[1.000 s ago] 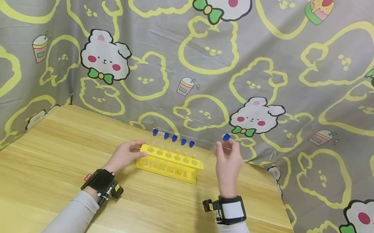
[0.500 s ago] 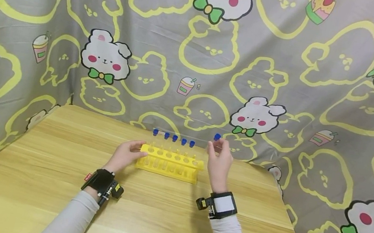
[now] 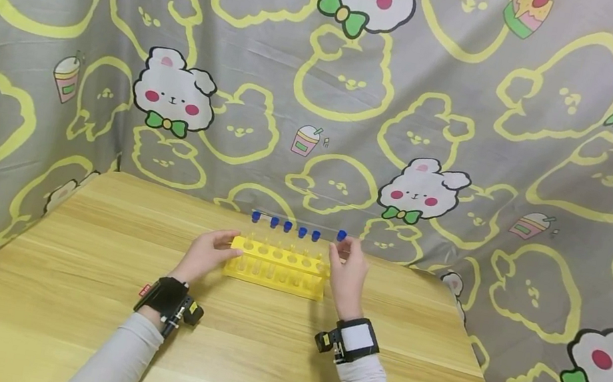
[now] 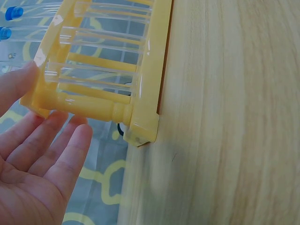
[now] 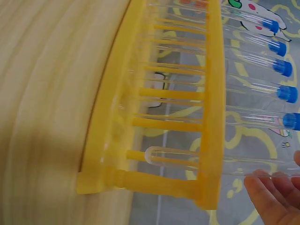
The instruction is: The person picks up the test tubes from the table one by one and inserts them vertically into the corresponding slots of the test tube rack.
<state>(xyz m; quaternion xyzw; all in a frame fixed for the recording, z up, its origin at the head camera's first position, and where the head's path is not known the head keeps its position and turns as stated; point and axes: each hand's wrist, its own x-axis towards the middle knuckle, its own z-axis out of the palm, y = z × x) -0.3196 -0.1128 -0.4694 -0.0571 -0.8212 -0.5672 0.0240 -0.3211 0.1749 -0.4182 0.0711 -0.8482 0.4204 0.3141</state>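
A yellow test tube rack (image 3: 273, 287) stands on the wooden table, holding a row of clear test tubes with blue caps (image 5: 282, 68). At its left end my left hand (image 3: 202, 258) grips the upper plate, thumb on top and fingertips under the edge in the left wrist view. My right hand (image 3: 348, 278) pinches a clear test tube (image 5: 183, 159) below its blue cap (image 3: 342, 235). That tube passes through the upper plate at the rack's right end. Its rounded bottom hangs between the two plates, short of the lower one in the right wrist view.
The wooden table (image 3: 230, 354) reaches toward me and to both sides. Close behind the rack hangs a grey curtain (image 3: 255, 61) with cartoon prints, which also closes off the left and right sides.
My right hand has moved left and down, bringing the test tube from beside the rack into its right-end hole. My left hand has stayed on the rack's left end.
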